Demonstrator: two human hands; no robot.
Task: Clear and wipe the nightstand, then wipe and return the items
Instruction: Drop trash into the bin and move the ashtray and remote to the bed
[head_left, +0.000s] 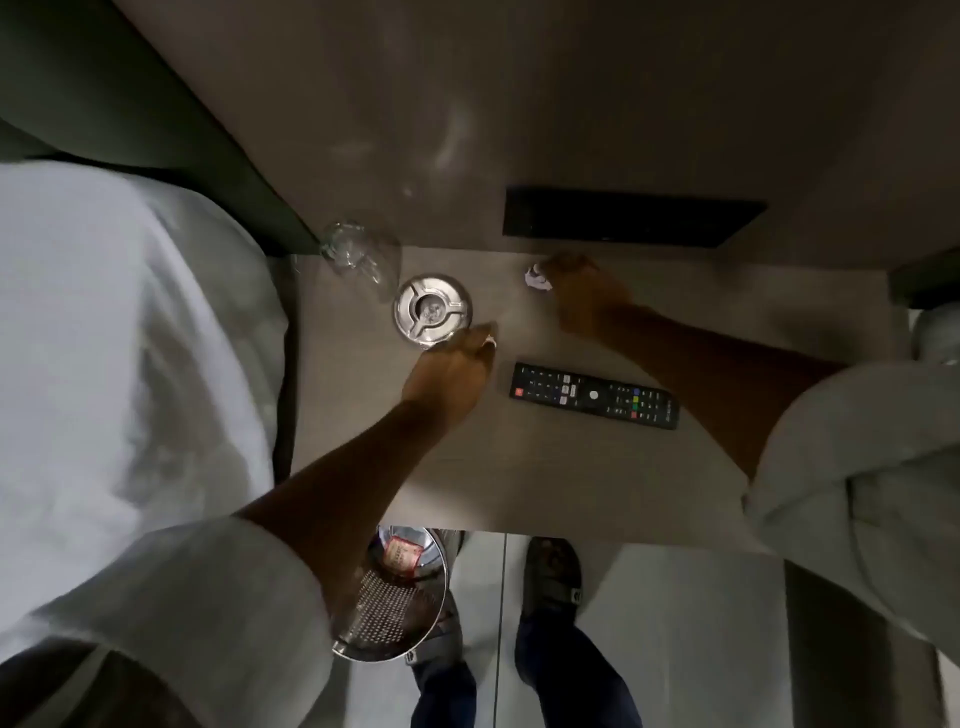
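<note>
Seen from above, a nightstand surface holds a steel ashtray at centre. The left hand, fingers curled together, touches its 5 o'clock rim. The right hand clamps a crumpled white tissue at 3 o'clock of the ashtray. A remote lies nearer the person.

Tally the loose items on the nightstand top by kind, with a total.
Glass: 1
Metal ashtray: 1
Remote control: 1
Crumpled white paper, at the right hand: 1
Total: 4
</note>
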